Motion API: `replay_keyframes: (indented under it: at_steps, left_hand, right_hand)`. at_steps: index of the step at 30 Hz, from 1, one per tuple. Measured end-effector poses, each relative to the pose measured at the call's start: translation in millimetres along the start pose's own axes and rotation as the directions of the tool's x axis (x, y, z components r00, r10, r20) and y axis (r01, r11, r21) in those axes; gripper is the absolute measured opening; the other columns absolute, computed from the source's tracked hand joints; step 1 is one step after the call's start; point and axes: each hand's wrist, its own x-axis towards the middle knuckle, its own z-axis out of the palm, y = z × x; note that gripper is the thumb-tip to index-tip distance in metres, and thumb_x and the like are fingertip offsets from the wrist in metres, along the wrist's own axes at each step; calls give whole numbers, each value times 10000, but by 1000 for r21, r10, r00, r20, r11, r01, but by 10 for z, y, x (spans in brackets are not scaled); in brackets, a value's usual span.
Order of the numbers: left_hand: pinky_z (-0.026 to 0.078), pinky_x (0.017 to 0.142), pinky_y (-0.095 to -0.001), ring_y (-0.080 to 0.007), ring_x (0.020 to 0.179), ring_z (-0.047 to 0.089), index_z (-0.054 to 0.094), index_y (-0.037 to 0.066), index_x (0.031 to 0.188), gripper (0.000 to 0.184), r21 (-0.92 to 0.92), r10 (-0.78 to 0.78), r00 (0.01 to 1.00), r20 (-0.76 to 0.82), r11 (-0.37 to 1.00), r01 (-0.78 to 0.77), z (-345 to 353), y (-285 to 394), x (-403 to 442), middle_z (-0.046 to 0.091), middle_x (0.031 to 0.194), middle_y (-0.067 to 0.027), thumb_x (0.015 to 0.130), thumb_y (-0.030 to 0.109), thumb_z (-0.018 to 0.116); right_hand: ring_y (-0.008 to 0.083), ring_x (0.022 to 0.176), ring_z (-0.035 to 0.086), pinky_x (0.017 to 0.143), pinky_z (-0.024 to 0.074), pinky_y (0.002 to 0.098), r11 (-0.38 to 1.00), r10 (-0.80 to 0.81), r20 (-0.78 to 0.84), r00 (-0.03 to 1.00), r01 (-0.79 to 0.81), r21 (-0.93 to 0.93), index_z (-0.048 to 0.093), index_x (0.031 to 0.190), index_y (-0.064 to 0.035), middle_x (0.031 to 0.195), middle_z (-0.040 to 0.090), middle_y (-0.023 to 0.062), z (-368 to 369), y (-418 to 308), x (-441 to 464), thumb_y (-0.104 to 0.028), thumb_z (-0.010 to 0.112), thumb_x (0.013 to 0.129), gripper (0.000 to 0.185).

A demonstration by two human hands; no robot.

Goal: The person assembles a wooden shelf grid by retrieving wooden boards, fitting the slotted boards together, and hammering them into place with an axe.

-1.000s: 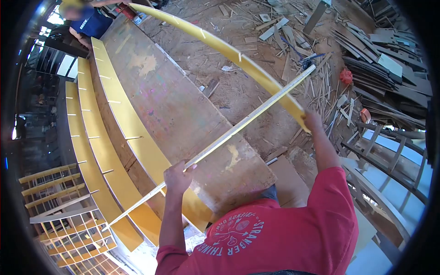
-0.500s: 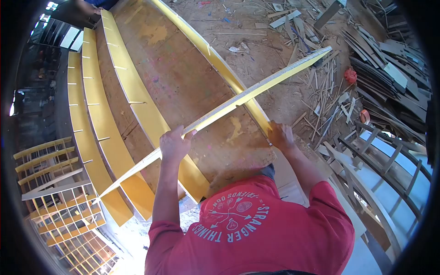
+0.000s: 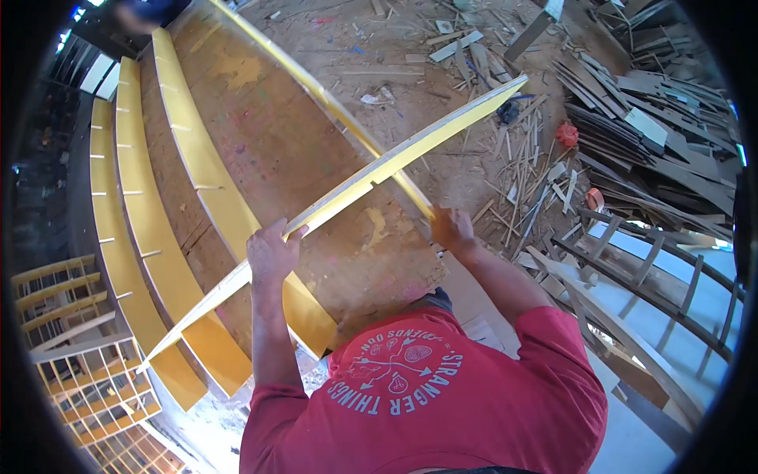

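My left hand is closed around a long straight yellow strip, which slants across the workbench from lower left to upper right. My right hand grips the near end of a long curved yellow strip at the bench's right side. The two strips cross, with the straight one on top at a notch. Three wide, curved yellow boards, one nearest the strips, another and the outermost, lie to the left, with short slits along their edges.
The brown workbench stretches away ahead. Scrap wood is piled at the right, beside a curved frame. Lattice frames stand lower left. Another person, blurred, is at the bench's far end.
The curved strip in my right hand has come left and inward over the bench, turning edge-up against the straight strip. My left hand keeps its hold. The view has shifted.
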Motion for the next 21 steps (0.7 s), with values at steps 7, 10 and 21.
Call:
replay_keyframes:
  at_steps: [7, 10, 21]
  left_hand:
    - [489, 617, -545, -453, 638, 634, 646, 71, 816, 417, -14, -6, 999, 33, 1000, 6, 20, -91, -15, 616, 631, -191, 892, 451, 802]
    - [502, 620, -515, -435, 640, 644, 710, 57, 862, 384, 12, -4, 1000, 8, 1000, 4, -76, -63, 14, 633, 653, -195, 864, 417, 844]
    - [463, 573, -498, -441, 602, 593, 604, 38, 739, 444, -81, 36, 995, -92, 996, -43, -394, -99, -90, 581, 636, -200, 843, 379, 868]
  right_hand:
    - [420, 874, 739, 779, 559, 570, 1000, 8, -24, 1000, -8, 8, 658, 1138, -98, 925, 759, 194, 16, -65, -77, -298, 607, 973, 264]
    - [433, 932, 732, 822, 560, 567, 996, -81, 73, 994, 77, 47, 662, 1182, -108, 988, 764, 204, -223, -41, -21, -310, 619, 974, 293]
    - [457, 852, 736, 768, 581, 574, 999, -31, 28, 999, 30, 19, 679, 1198, -93, 892, 749, 247, -576, -429, -188, -315, 665, 948, 335]
